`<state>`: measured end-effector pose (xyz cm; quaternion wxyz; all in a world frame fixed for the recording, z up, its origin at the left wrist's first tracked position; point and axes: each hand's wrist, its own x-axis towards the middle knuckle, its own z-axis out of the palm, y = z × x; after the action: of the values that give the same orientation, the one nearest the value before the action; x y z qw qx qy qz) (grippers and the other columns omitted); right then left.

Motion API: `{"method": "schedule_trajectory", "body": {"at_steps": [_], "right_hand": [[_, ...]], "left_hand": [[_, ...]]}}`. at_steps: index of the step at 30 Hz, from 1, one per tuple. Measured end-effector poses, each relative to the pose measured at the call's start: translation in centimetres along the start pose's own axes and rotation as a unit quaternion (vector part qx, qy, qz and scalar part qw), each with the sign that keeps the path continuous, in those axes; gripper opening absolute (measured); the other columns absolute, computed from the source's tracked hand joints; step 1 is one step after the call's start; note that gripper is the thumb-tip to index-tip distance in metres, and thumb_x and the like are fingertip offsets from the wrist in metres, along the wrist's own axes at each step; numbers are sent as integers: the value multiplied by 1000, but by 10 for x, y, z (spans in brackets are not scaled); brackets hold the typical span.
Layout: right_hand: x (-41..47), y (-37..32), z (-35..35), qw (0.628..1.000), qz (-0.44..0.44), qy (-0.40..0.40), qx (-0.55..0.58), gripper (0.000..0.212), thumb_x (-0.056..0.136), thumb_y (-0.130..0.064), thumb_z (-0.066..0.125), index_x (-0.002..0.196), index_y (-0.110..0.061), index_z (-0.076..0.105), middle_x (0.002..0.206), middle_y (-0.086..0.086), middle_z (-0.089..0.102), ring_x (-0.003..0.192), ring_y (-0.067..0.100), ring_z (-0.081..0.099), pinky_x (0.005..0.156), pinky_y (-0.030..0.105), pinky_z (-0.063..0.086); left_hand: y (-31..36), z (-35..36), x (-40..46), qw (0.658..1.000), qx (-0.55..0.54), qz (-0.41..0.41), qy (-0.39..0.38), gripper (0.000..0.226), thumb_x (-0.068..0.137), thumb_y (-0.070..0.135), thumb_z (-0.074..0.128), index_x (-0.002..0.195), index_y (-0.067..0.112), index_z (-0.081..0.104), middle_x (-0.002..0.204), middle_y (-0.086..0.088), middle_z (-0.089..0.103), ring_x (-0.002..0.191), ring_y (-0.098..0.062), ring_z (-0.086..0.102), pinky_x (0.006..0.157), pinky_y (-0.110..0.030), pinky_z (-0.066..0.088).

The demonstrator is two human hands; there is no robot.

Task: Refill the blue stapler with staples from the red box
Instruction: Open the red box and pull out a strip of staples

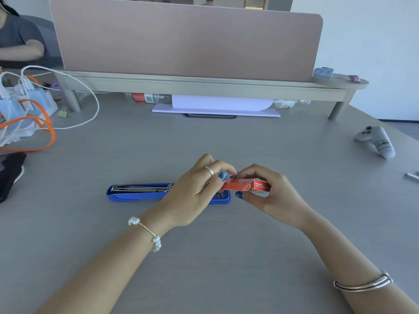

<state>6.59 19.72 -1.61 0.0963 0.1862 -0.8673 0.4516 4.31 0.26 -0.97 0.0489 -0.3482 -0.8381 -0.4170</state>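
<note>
The blue stapler (133,193) lies flat and swung open on the grey desk, its metal staple channel facing up on the left. Just above its right end I hold the small red box (248,185) with both hands. My right hand (269,196) grips the box's right part between thumb and fingers. My left hand (197,189) pinches the box's open left end, where a flap stands out. My left hand hides the stapler's middle. No staples show inside the box.
A grey controller (375,140) lies at the right, loose staple strips (411,176) near the right edge. White and orange cables (45,123) and chargers crowd the left. A shelf riser (204,83) with a pink partition spans the back. Another person sits far left.
</note>
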Motion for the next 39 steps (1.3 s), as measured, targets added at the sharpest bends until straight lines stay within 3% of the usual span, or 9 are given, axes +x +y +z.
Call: {"method": "schedule_trajectory", "body": {"at_steps": [4, 12, 18, 22, 25, 29, 32, 35, 39], "right_hand": [[0, 2, -1, 1000, 5, 3, 8, 24, 75, -2, 70, 89, -19, 61, 91, -9, 66, 80, 7, 63, 72, 13, 46], [-1, 0, 0, 1000, 13, -6, 3, 25, 75, -6, 72, 90, -23, 61, 87, -14, 65, 75, 4, 62, 68, 9, 42], [-2, -1, 0, 1000, 12, 1, -12, 21, 75, -4, 70, 84, -20, 61, 83, -11, 65, 72, 4, 61, 66, 8, 41], [-3, 2, 1, 1000, 22, 11, -5, 26, 74, -6, 72, 82, -29, 62, 80, -8, 70, 66, 16, 63, 63, 20, 46], [0, -3, 0, 999, 30, 8, -8, 27, 73, -6, 72, 80, -31, 63, 78, -9, 70, 59, 15, 60, 57, 18, 43], [0, -4, 1, 1000, 30, -5, -3, 23, 75, -8, 71, 82, -28, 62, 80, -12, 69, 63, 18, 62, 60, 17, 44], [-2, -3, 2, 1000, 28, -8, 1, 23, 76, -7, 70, 82, -27, 61, 80, -15, 69, 59, 9, 60, 60, 12, 43], [-1, -4, 1, 1000, 17, 13, 8, 25, 75, -3, 71, 82, -26, 62, 82, -14, 70, 72, 7, 65, 67, 11, 45], [1, -2, -3, 999, 11, 53, 6, 30, 73, 2, 70, 82, -25, 62, 91, -12, 70, 85, 9, 66, 74, 12, 48]], "left_hand": [[0, -2, 1, 1000, 4, 24, -20, 22, 89, 41, 49, 110, 40, 58, 79, 14, 31, 63, -7, 41, 61, -12, 32], [0, -2, 2, 999, 14, 28, 31, 18, 87, 33, 57, 103, 37, 65, 78, 8, 35, 59, -6, 39, 57, -11, 29], [2, -2, 2, 1000, -16, 10, 15, 20, 80, 25, 71, 97, 35, 69, 75, 14, 33, 59, -6, 39, 59, -10, 31], [3, -2, 0, 999, -46, 17, 5, 16, 85, 35, 61, 99, 33, 69, 79, 8, 38, 62, -2, 42, 62, -10, 32], [4, -5, 2, 999, -31, 15, 5, 15, 86, 28, 62, 98, 33, 69, 81, 6, 40, 65, 0, 45, 63, -8, 31], [5, -2, 3, 999, -7, 7, 33, 14, 85, 24, 64, 94, 34, 69, 81, 3, 42, 63, 0, 46, 61, -7, 31], [4, 3, 3, 999, 5, 9, 46, 13, 84, 26, 65, 94, 34, 68, 80, 5, 41, 65, -1, 47, 61, -7, 31], [1, 3, 4, 998, -16, 0, 57, 16, 85, 29, 63, 99, 36, 67, 76, 8, 36, 62, -2, 43, 61, -8, 32], [-5, 2, 5, 996, -72, -25, 56, 25, 93, 31, 44, 111, 37, 60, 82, -3, 41, 67, -13, 42, 67, -16, 36]]}}
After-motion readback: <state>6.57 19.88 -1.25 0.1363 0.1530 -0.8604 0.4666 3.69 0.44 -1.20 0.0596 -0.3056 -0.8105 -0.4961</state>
